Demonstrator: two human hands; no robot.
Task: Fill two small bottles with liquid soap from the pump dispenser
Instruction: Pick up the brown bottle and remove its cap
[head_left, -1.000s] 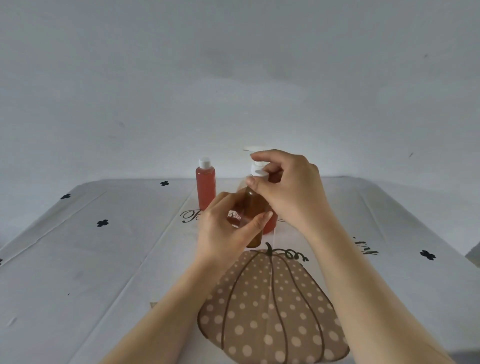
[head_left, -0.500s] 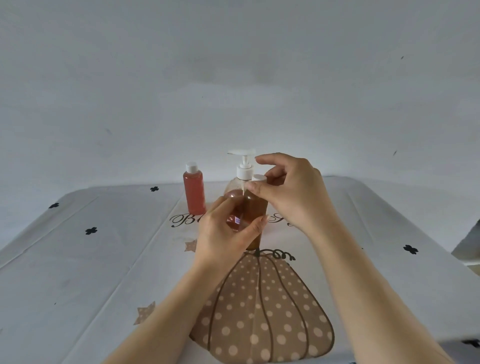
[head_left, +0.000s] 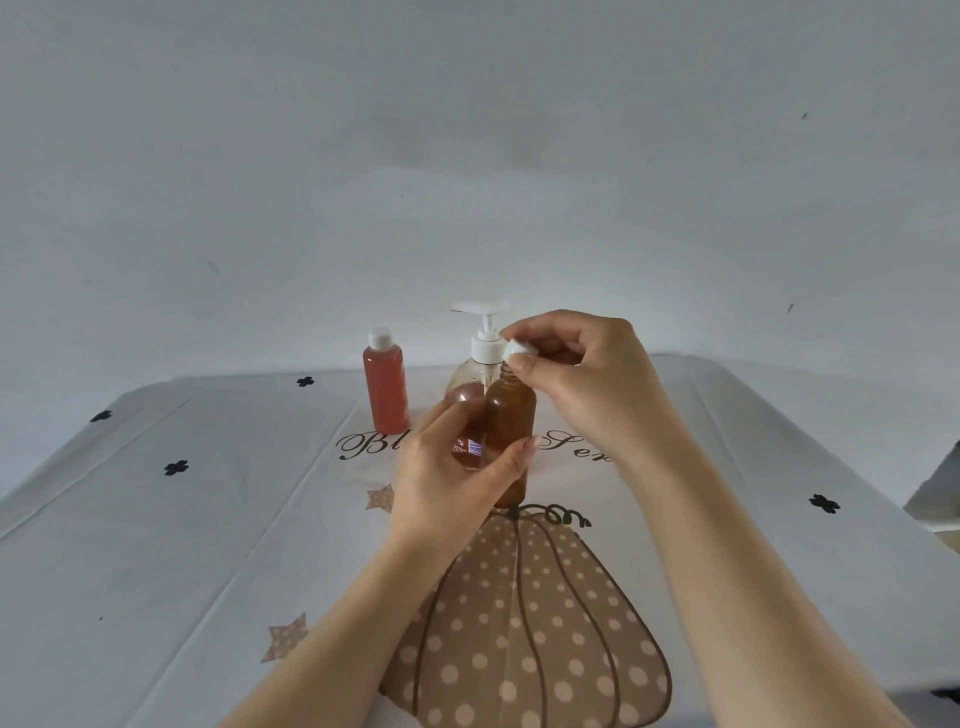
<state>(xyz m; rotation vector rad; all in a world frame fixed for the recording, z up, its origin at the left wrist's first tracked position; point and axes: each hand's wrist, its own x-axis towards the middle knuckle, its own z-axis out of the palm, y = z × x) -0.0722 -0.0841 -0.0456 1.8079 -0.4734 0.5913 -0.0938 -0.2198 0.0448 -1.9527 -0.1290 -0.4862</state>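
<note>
Cap (head_left: 521, 347) peeks from right hand (head_left: 587, 384); bottle (head_left: 511, 415) in left hand (head_left: 441, 483) half-hides dispenser (head_left: 485, 349).

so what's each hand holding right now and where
Left hand grips the small amber plastic bottle round its body; right hand pinches its white screw cap by its sides.

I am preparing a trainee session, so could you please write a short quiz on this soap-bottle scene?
1. True or false: the white cap is screwed down on the brown bottle.
2. Which hand grips the brown bottle? A. the left hand B. the right hand C. neither
3. Fill in: seen from the person, the capped red bottle stands to the ___ of the pump dispenser.

Key
1. False: the right hand pinches the cap just off the bare threaded neck.
2. A
3. left
</note>
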